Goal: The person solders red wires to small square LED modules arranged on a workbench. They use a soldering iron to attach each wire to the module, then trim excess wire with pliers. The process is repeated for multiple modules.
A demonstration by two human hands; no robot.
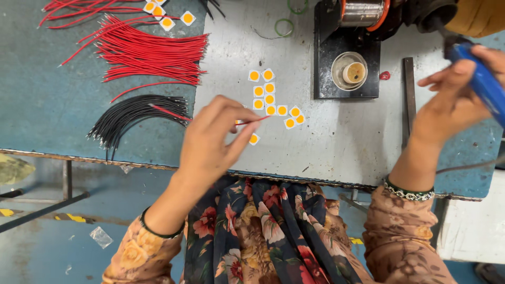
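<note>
My left hand point(213, 138) pinches a thin red wire point(252, 120) over the workbench, its tip pointing right towards a cluster of small white square chips with yellow round centres point(269, 99). One such chip point(254, 139) lies just right of my fingers. My right hand point(456, 100) is raised at the right and grips a blue-handled soldering iron point(483, 83), held away from the chips.
A bundle of red wires point(150, 53) and a bundle of black wires point(131, 113) lie on the blue mat at left. A black stand point(347, 68) with a solder spool and a round tin sits at the back. A metal bar point(409, 94) lies beside it.
</note>
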